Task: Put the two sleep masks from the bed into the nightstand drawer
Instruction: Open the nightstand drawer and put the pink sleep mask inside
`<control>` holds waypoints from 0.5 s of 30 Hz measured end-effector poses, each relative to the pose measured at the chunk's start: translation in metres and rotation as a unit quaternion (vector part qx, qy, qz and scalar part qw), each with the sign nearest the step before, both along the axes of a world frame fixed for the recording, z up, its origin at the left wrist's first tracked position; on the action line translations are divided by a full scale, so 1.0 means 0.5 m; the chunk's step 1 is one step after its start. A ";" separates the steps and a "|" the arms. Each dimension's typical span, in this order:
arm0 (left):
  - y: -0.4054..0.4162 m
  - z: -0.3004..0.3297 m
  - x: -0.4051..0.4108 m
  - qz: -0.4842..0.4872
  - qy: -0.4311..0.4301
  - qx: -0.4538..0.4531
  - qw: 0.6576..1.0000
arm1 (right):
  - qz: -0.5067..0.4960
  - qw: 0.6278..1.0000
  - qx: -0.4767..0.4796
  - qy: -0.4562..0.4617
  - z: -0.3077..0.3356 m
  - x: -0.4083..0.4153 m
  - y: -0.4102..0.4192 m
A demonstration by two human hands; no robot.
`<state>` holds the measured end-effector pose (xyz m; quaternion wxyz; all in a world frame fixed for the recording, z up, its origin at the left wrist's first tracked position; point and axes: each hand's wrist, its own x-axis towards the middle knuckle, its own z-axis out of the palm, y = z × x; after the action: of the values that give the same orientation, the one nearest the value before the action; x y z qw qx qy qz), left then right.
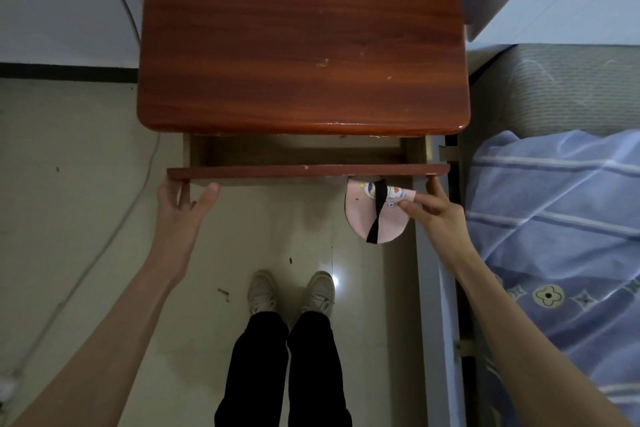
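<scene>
Both arms bare, extended forward. Left hand at the left end of the drawer front: fingers under its edge, thumb out to the right, grip loosely curled on it. Right hand mirrors it at the right end, its grip pinching a pink sleep mask between thumb and fingers.

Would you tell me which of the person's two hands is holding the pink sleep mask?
The right hand, by the bed, pinches the pink sleep mask; the left hand only grips the drawer front.
</scene>
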<state>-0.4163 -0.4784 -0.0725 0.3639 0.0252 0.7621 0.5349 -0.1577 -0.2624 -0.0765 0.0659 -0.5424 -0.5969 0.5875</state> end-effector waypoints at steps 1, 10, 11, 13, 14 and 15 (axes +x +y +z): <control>-0.004 -0.003 -0.001 0.013 -0.012 -0.007 1.000 | 0.004 1.000 -0.007 -0.007 -0.002 0.004 -0.005; 0.000 -0.047 -0.009 0.143 -0.141 0.042 0.979 | -0.016 0.998 -0.050 -0.031 -0.004 -0.012 -0.044; -0.003 -0.051 -0.012 0.156 -0.147 0.041 0.976 | -0.025 0.997 -0.058 -0.032 -0.002 -0.015 -0.051; -0.004 -0.051 -0.018 0.172 -0.158 0.044 0.971 | -0.018 0.996 -0.076 -0.047 0.018 -0.023 -0.068; -0.005 -0.053 -0.021 0.176 -0.156 0.042 0.971 | -0.006 0.995 -0.090 -0.044 0.037 -0.030 -0.078; -0.006 -0.055 -0.024 0.178 -0.155 0.032 0.971 | 0.001 0.994 -0.110 -0.026 0.057 -0.040 -0.089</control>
<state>-0.4284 -0.4815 -0.0998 0.3750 -0.1824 0.6713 0.6128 -0.1776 -0.3071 -0.0482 -0.0104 -0.5608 -0.5306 0.6355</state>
